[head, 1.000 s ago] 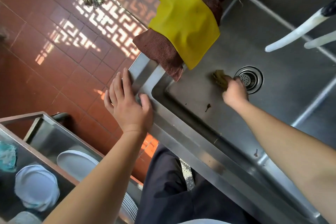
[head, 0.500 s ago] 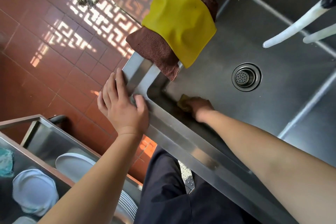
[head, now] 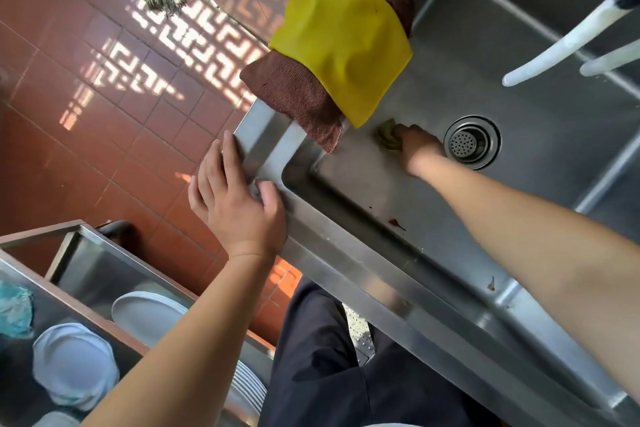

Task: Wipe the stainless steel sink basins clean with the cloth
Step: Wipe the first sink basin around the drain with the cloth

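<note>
- Cloth [head: 387, 138] — small olive-green wad, crumpled, with no clear long axis; it lies on the sink basin [head: 519, 163] floor between the drain [head: 472, 142] and the left wall.
- Right hand [head: 417, 146] — fingers curled over the cloth, pressing it down.
- Left hand [head: 235, 204] — flat, fingers straight, resting on the sink's corner rim.
- Yellow cloth [head: 341, 38] over a brown towel [head: 298, 97], draped on the rim.

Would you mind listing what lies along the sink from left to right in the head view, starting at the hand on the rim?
Left hand on the sink rim → brown towel → right hand holding the cloth → drain → white spouts.
</note>
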A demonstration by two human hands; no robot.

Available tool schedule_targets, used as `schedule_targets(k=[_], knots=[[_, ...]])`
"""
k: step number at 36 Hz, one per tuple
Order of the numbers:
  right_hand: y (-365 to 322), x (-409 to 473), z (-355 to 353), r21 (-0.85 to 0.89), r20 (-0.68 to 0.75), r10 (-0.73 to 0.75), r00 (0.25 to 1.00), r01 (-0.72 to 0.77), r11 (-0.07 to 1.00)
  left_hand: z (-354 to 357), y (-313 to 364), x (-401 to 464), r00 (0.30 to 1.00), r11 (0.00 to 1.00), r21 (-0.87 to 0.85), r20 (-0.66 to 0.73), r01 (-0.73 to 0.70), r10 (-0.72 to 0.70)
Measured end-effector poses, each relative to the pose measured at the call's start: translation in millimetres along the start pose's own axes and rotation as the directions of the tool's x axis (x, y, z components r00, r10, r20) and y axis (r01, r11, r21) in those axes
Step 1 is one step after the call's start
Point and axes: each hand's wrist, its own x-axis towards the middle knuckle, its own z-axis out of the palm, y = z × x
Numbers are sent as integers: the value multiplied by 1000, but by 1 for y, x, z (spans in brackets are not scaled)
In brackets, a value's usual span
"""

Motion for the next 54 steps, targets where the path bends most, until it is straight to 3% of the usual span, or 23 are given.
schedule_targets(k=[5,12,22,28,32,36,40,44,48,50,51,54], knots=[[-31,-18,44,48,16,29,999,-29,998,-1,0,-1,1000,1000,-7,-6,-6,6],[-66,-38,82,176,218,-73,973,34,984,-2,0,-1,1000,1000,-6,21,10,-10],[-43,-47,65,271,379,-109,919,2,963,-3,0,-1,998,1000,8,55,24,-25],[-14,-80,28,300,564,-125,816,-61,952,-5,3,0,994,999,3,102,37,-38],[8,-116,15,345,432,-50,900,-114,932,-8,3,0,989,999,-5,139,40,-39],[39,-161,9,430,227,164,960,-250,868,-11,4,1,982,999,13,185,42,-44],[76,-205,6,614,130,347,929,-350,707,-18,8,0,973,999,10,228,43,-45],[102,-241,-1,840,124,477,870,-347,416,-29,18,2,958,994,-83,283,76,-50],[113,-268,-14,963,159,484,861,-244,118,-35,59,-14,929,933,-291,234,-213,285],[109,-280,-24,984,175,442,880,-147,-97,-36,88,-30,830,861,-441,359,-253,427],[106,-287,-29,976,172,415,893,-99,-193,-38,105,-37,750,845,-504,487,-178,448],[98,-303,-42,915,128,319,939,12,-404,-44,154,-60,414,826,-559,772,78,483]])
